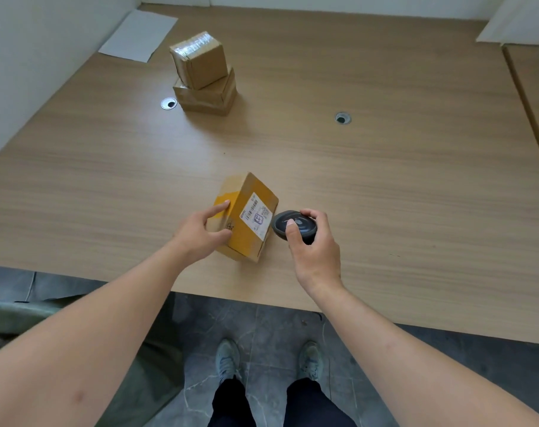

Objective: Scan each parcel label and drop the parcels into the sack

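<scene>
A cardboard parcel [249,211] with yellow tape stands tilted on the wooden table [385,195] near its front edge. Its white label [256,217] faces right. My left hand [200,232] grips the parcel's left side, index finger on the tape and thumb on the near face. My right hand [316,248] holds a dark grey scanner [294,226] just right of the label, thumb on its top. Two more cardboard parcels [203,72] sit stacked at the back left. A green sack [132,365] lies on the floor below the table's left front.
A white sheet of paper [138,35] lies at the table's far left corner. Two round cable holes [169,103] [342,118] are set in the tabletop. White walls close in on the left and right. My feet stand on grey tiles.
</scene>
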The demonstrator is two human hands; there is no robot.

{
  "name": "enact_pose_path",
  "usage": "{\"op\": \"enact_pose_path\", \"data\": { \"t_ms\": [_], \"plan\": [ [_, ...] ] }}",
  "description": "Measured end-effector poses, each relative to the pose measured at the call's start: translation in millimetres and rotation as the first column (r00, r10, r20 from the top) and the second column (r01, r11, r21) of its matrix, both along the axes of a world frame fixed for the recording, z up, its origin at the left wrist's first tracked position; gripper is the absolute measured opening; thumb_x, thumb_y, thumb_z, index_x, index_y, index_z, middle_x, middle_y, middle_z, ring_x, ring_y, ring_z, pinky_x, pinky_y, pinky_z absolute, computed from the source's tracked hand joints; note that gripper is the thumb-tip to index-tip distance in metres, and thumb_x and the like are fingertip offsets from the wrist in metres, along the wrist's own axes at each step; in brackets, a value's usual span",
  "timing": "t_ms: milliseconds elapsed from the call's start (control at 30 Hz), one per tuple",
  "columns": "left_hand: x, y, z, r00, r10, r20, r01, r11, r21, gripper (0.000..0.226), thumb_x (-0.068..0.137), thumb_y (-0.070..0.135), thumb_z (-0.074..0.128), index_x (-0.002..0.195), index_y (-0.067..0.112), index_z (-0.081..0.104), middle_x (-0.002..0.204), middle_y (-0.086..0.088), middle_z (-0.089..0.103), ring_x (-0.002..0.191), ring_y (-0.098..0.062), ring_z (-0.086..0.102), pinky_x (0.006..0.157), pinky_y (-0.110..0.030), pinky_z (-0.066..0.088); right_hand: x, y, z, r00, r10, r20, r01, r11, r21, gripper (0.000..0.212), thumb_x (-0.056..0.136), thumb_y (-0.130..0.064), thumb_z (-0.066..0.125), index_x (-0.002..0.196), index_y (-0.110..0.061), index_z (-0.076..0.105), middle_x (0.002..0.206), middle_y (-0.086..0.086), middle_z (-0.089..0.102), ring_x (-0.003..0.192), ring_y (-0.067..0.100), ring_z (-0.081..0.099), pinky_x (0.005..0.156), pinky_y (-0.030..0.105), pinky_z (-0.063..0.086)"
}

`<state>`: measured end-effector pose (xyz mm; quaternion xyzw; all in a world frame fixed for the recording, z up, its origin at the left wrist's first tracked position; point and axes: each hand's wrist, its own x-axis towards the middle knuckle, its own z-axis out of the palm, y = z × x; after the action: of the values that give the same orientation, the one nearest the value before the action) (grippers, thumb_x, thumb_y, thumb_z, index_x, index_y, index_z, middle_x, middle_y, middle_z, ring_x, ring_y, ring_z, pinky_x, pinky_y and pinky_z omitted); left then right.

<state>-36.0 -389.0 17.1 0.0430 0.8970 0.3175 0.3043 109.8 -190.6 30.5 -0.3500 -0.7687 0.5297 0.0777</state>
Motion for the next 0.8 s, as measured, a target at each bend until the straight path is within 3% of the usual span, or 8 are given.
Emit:
{"op": "enact_pose_path", "data": {
  "t_ms": [100,200,333,600,800],
  "plan": [
    [-4.8,-9.9,15.9,0.993,0.013,0.113,-0.029,0.99,0.141,0.061,0.097,0.027,0.075,0.145,0.056,0.052,0.137,-0.003,0.057,0.128,-0.028,0.057,0.102,-0.047,0.055,-3.8,-1.1,13.2,0.997,0.077,-0.02,-0.076,0.996,0.051,0.025,0.104,-0.043,0.065,0.127,-0.035,0.058,0.104,-0.019,0.07,0.094,0.0,0.068,0.073,0.023,0.054],
    [-12.1,-19.0,34.0,0.988,-0.025,0.151,-0.004,0.982,0.191,0.059,0.098,0.02,0.072,0.144,0.052,0.054,0.131,-0.002,0.058,0.12,-0.026,0.061,0.09,-0.039,0.054,-7.3,-5.2,30.6,0.99,0.142,-0.02,-0.138,0.984,0.116,0.023,0.104,-0.043,0.065,0.125,-0.036,0.059,0.103,-0.021,0.071,0.093,0.001,0.07,0.075,0.032,0.06],
    [-25.6,-35.3,55.0,0.993,-0.04,0.108,0.014,0.973,0.229,0.057,0.095,0.018,0.074,0.14,0.052,0.06,0.129,-0.002,0.06,0.117,-0.024,0.062,0.097,-0.043,0.058,-12.0,-19.8,62.2,0.986,0.165,-0.031,-0.157,0.97,0.188,0.031,0.092,-0.059,0.056,0.119,-0.044,0.058,0.097,-0.022,0.072,0.09,0.005,0.071,0.077,0.044,0.062],
    [-44.0,-62.5,98.9,0.996,-0.087,-0.014,0.087,0.949,0.303,0.059,0.093,0.014,0.076,0.135,0.053,0.063,0.121,0.003,0.061,0.107,-0.015,0.063,0.092,-0.037,0.057,-10.4,-58.5,118.8,0.988,0.126,-0.093,-0.097,0.957,0.273,0.039,0.085,-0.058,0.053,0.118,-0.039,0.062,0.096,-0.016,0.074,0.086,0.006,0.071,0.073,0.043,0.062],
    [-40.8,-78.4,127.1,0.994,-0.096,-0.06,0.112,0.915,0.388,0.06,0.097,0.026,0.074,0.143,0.057,0.054,0.126,0.003,0.063,0.109,-0.015,0.064,0.09,-0.036,0.056,-11.0,-92.1,138.7,0.974,0.07,-0.216,-0.016,0.971,0.24,0.036,0.09,-0.059,0.056,0.12,-0.039,0.06,0.104,-0.014,0.074,0.089,0.01,0.073,0.072,0.043,0.065]
  ]
}}
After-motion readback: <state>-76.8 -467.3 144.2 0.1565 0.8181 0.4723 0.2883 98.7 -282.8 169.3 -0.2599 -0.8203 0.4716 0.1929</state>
